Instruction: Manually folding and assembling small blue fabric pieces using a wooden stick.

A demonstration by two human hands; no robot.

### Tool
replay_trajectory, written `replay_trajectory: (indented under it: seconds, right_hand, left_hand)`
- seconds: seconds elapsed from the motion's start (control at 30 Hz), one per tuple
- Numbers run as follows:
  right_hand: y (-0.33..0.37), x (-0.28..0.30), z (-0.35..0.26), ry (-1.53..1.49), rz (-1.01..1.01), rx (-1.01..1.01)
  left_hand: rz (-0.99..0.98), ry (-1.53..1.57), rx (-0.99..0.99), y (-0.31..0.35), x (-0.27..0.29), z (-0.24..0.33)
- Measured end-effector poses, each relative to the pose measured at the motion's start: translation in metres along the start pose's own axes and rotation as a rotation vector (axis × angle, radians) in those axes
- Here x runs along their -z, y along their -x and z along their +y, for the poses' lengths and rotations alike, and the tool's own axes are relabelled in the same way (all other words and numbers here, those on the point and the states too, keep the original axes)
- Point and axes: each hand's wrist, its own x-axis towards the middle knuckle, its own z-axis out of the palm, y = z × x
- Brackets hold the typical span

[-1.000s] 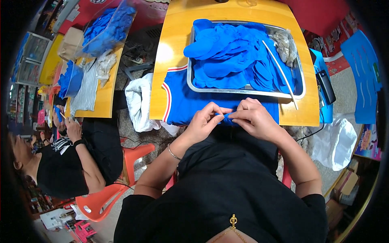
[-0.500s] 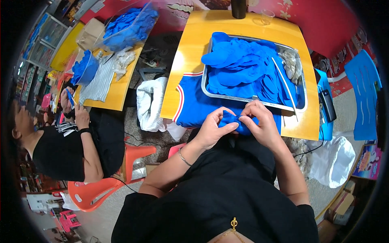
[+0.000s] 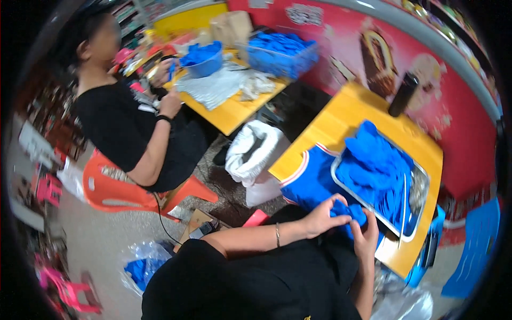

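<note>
Between my two hands is a small bunched piece of blue fabric (image 3: 352,212). My left hand (image 3: 321,218) is closed, pinching its left side with thumb and fingers. On the other side my right hand (image 3: 366,234) grips the piece with its fingertips. Just beyond them lies a metal tray (image 3: 408,238) heaped with flat blue fabric pieces (image 3: 380,168). A thin white stick (image 3: 404,205) rests across the tray, beside a bagged greyish bundle (image 3: 420,188). Under the tray and my hands spreads a blue garment (image 3: 314,173) with white-and-red trim, partly hidden.
A dark bottle (image 3: 404,95) stands at the yellow table's (image 3: 349,104) far edge. At left a co-worker (image 3: 122,122) sits on an orange chair (image 3: 120,189), holding something blue. A white sack (image 3: 256,154) stands between the tables. A clear bin (image 3: 282,61) holds more blue fabric.
The view has swung left, so the table and tray now appear farther right and tilted. Both hands still hold the blue fabric, which looks more bunched.
</note>
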Motion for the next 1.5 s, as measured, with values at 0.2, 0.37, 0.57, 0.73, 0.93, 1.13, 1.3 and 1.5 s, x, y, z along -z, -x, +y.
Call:
replay_trajectory:
  seconds: [0.2,0.37,0.57,0.73,0.93,1.13,1.3,1.5]
  right_hand:
    - [-0.004,-0.002,0.022,0.023,0.042,0.023]
    - [-0.004,-0.005,0.016,-0.518,0.079,-0.181]
    - [-0.011,0.000,0.012,0.082,0.105,-0.006]
    - [-0.017,0.011,-0.022,0.395,0.015,0.214]
    - [-0.023,0.049,-0.048,-1.134,-0.832,0.185]
    - [-0.014,0.027,-0.047,-0.134,0.063,0.521]
    - [-0.026,0.022,-0.079,0.822,-0.191,0.313]
    - [-0.025,0.021,-0.044,0.638,0.315,0.705]
  left_hand:
    - [0.009,0.008,0.004,0.004,0.000,0.013]
    - [-0.014,0.045,-0.096,-0.003,-0.007,0.005]
    - [0.051,-0.065,-0.078,-0.005,-0.003,-0.003]
    - [-0.041,0.295,0.024,-0.010,-0.004,-0.002]
    - [-0.205,0.896,0.264,-0.024,-0.002,-0.003]
    - [-0.315,1.091,0.372,-0.025,-0.008,-0.002]
    - [-0.284,1.038,0.427,-0.016,-0.013,0.015]
    - [-0.379,1.161,0.358,-0.012,-0.015,-0.005]
